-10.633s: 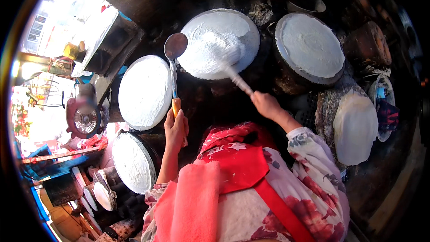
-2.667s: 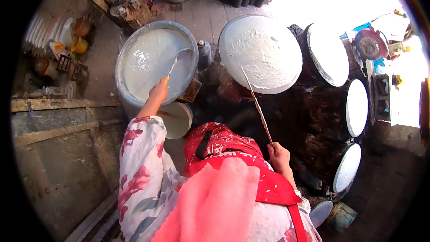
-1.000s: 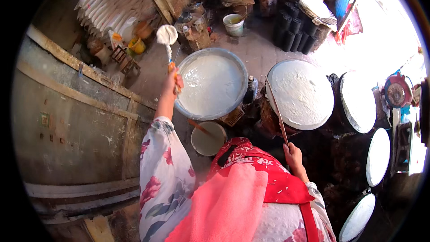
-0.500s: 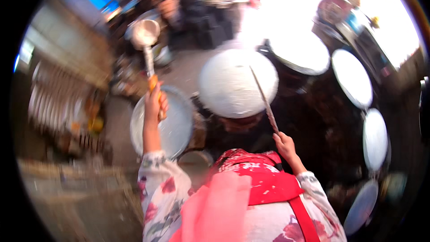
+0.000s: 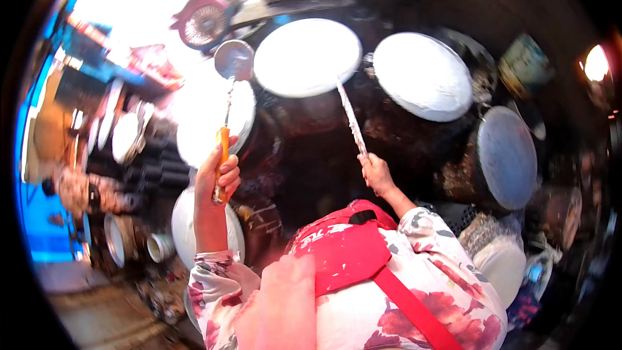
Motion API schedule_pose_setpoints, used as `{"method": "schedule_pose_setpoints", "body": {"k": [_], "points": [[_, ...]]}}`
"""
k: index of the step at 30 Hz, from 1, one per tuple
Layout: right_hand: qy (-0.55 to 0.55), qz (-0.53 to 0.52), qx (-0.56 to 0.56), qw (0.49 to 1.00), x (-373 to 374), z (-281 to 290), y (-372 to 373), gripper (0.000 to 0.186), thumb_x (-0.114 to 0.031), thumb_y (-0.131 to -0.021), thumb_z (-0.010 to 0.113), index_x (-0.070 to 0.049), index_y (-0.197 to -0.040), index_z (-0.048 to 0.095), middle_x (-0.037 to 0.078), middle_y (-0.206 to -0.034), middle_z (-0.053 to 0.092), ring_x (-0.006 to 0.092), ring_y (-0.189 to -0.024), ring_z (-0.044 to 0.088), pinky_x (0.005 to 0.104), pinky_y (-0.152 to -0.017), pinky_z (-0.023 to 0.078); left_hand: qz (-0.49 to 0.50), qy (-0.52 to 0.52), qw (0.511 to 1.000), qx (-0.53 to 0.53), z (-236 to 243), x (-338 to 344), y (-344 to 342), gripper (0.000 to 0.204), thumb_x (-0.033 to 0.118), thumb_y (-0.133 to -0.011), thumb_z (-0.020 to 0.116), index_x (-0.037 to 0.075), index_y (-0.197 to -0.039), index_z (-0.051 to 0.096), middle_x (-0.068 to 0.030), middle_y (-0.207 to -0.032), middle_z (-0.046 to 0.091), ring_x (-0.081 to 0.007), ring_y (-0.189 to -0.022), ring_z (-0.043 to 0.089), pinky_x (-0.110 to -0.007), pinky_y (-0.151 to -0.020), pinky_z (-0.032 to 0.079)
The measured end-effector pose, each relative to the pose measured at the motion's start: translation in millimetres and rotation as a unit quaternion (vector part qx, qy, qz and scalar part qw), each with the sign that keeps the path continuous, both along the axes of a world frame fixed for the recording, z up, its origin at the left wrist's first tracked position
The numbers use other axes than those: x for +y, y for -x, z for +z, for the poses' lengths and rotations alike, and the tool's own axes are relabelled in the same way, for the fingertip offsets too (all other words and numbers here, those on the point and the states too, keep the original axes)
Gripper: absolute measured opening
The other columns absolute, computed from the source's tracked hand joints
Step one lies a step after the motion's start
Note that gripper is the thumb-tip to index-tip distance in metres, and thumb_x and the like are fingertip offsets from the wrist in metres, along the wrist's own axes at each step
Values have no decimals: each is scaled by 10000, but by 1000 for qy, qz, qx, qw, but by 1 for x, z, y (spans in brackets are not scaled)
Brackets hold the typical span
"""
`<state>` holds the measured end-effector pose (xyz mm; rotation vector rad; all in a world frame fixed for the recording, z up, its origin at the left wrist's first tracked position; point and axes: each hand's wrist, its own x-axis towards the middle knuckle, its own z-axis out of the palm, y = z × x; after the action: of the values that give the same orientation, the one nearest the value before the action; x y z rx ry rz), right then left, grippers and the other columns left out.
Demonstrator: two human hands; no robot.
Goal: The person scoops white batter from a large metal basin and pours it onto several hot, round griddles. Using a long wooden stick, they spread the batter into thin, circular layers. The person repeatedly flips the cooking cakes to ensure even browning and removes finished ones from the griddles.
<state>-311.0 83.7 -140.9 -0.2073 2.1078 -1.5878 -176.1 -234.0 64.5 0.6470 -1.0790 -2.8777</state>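
My left hand (image 5: 217,172) is closed round the orange handle of a ladle (image 5: 233,60), held upright with its round bowl overlapping a bright white round griddle (image 5: 220,123). In my right hand (image 5: 378,174) is a long, thin, flat spatula (image 5: 352,120), smeared with white batter. Its tip overlaps the near edge of a round griddle (image 5: 308,55) covered in white; whether it touches cannot be made out. To the right lies another white-covered griddle (image 5: 422,76), and beyond it a bare-looking grey griddle (image 5: 507,159). One more pale round surface (image 5: 206,227) shows partly behind my left forearm.
A round fan-like machine (image 5: 204,23) stands at the far left in strong glare. A greenish tin (image 5: 525,65) is at the far right. Clear plastic bags (image 5: 499,253) lie by my right side. Pots (image 5: 116,240) and stacked pale discs (image 5: 129,133) stand at left.
My view has swung to the right, so the griddles now appear farther left. Both hands keep their hold; the spatula tip has passed from one white griddle to another's edge.
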Motion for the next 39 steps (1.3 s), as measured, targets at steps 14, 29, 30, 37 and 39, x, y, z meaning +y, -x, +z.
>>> {"method": "schedule_pose_setpoints", "body": {"k": [14, 29, 30, 37, 39], "points": [[-11, -493, 43, 869, 195, 35, 28, 288, -299, -952, 473, -58, -1060, 586, 19, -546, 471, 98, -389, 439, 263, -377, 353, -457, 160, 875, 7, 26, 280, 288, 267, 182, -927, 489, 50, -1145, 410, -20, -681, 444, -71, -441, 394, -203, -403, 338], [-111, -743, 45, 659, 281, -16, -37, 260, -300, -955, 454, -66, -1016, 549, 3, -608, 459, 91, -411, 408, 262, -388, 338, -708, 248, 629, 203, -56, 541, 290, 461, 157, -828, 584, 5, -1243, 451, -59, -704, 515, -142, -425, 480, -266, -377, 376], [-139, -739, 27, 658, 283, -23, -37, 273, -298, -945, 445, -62, -1038, 544, 71, -676, 512, 197, -530, 466, 345, -482, 371, -706, 284, 614, 211, -67, 551, 288, 474, 165, -823, 583, 7, -1250, 452, -88, -728, 548, -180, -458, 523, -296, -407, 408], [-286, -667, -68, 684, 285, 39, 12, 306, -228, -918, 420, -24, -1127, 510, 209, -827, 633, 408, -768, 608, 508, -673, 464, -498, 602, 421, 461, -125, 585, 299, 568, 169, -818, 543, 105, -1357, 374, -263, -1014, 604, -396, -930, 588, -466, -800, 455], [-304, -676, -74, 667, 302, 32, 34, 311, -267, -907, 439, -40, -1097, 535, 205, -841, 636, 420, -800, 598, 513, -708, 463, -479, 646, 361, 473, -133, 599, 314, 590, 177, -838, 538, 185, -1390, 331, -240, -994, 609, -392, -909, 597, -472, -790, 458]]}}
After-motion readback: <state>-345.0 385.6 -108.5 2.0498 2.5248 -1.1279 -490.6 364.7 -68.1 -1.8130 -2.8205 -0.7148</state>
